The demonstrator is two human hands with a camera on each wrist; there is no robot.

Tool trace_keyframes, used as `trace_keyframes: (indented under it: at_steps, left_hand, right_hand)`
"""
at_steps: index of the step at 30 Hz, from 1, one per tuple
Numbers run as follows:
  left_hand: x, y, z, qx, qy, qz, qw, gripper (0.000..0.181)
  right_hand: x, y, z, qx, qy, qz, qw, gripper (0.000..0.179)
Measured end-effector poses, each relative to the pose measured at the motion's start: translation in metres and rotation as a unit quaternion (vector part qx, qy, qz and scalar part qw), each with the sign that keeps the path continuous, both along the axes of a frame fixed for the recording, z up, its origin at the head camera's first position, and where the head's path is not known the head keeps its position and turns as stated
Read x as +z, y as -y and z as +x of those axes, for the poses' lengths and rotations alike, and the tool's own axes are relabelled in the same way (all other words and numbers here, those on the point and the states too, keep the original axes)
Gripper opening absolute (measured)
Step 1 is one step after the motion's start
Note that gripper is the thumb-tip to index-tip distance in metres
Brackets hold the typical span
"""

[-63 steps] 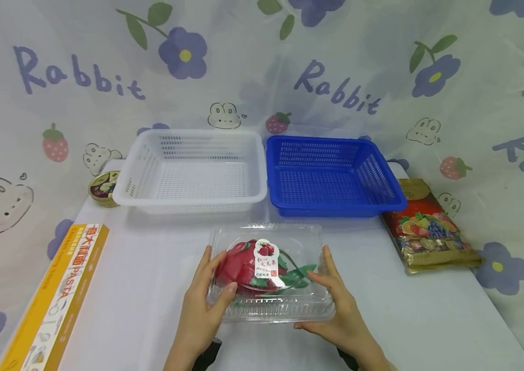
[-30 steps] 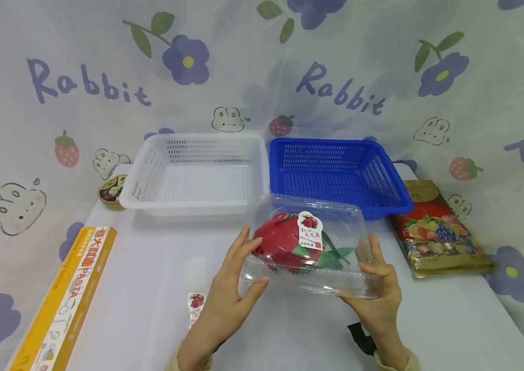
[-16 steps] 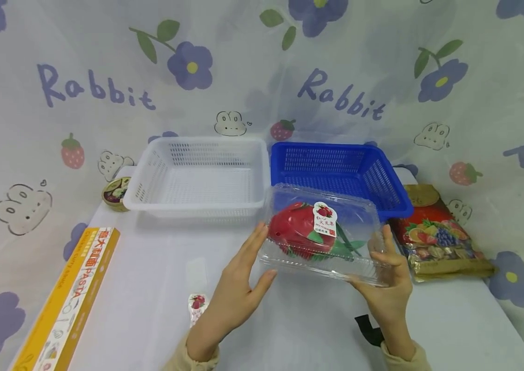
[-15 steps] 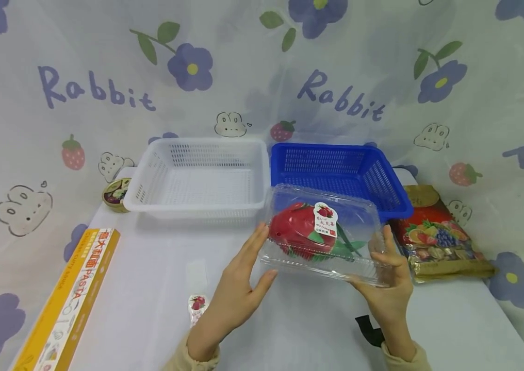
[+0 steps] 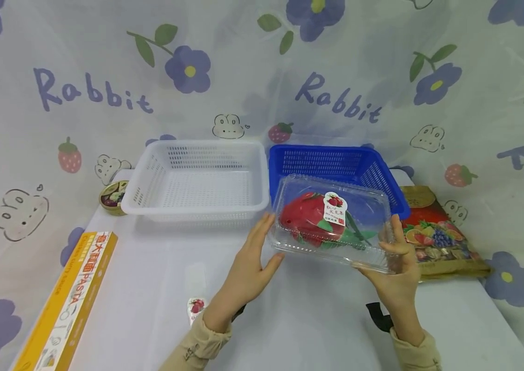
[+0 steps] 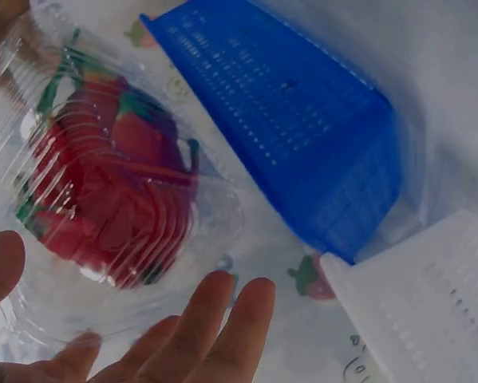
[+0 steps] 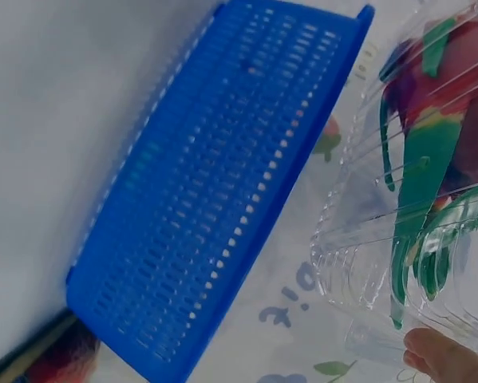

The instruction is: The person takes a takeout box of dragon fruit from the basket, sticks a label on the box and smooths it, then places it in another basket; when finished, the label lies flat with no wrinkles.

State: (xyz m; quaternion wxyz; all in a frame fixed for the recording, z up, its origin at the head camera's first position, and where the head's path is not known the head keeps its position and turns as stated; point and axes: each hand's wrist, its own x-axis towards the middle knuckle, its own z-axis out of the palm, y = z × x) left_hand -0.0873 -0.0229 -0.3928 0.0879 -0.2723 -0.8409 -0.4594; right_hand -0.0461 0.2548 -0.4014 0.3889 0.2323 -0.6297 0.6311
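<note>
A clear plastic clamshell box [image 5: 364, 206] with a red dragon fruit [image 5: 310, 219] inside is held tilted above the table, in front of the blue basket [image 5: 322, 159]. My right hand [image 5: 398, 268] grips its right end, thumb below and fingers along the side. My left hand [image 5: 250, 265] lies along its left end with fingers mostly straight; whether the fingertips touch it is hard to tell. In the left wrist view the fruit [image 6: 115, 183] shows through ribbed plastic. The right wrist view has the box [image 7: 346, 255] near a fingertip, with most of that hand out of frame.
Left of the blue basket stands a white basket [image 5: 197, 210], with a round tin [image 5: 112, 198] beside it. A yellow pasta box [image 5: 64, 304] lies at left, a red and gold bag [image 5: 443, 242] at right. A dragon fruit sticker [image 5: 195, 307] lies near my left forearm.
Both hands have lifted the clamshell box from the table and carried it right and forward, toward the blue basket. The sticker on the table came into view. My left fingers have straightened.
</note>
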Motion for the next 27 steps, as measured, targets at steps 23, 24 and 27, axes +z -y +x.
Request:
trace_keyframes:
  at_steps: [23, 24, 27]
  left_hand:
    - [-0.02, -0.024, -0.025, -0.034, 0.137, -0.013, 0.9898, 0.083]
    - [-0.021, -0.026, -0.026, -0.036, 0.138, -0.017, 0.9896, 0.082]
    - [-0.026, -0.029, -0.028, -0.032, 0.144, -0.025, 0.9887, 0.082]
  right_hand:
    - [0.038, -0.023, -0.043, -0.036, 0.05, 0.024, 0.9978, 0.057]
    - [0.04, -0.024, -0.046, -0.04, 0.057, 0.026, 0.9973, 0.057]
    - [0.046, -0.025, -0.057, -0.055, 0.08, 0.037, 0.9946, 0.057]
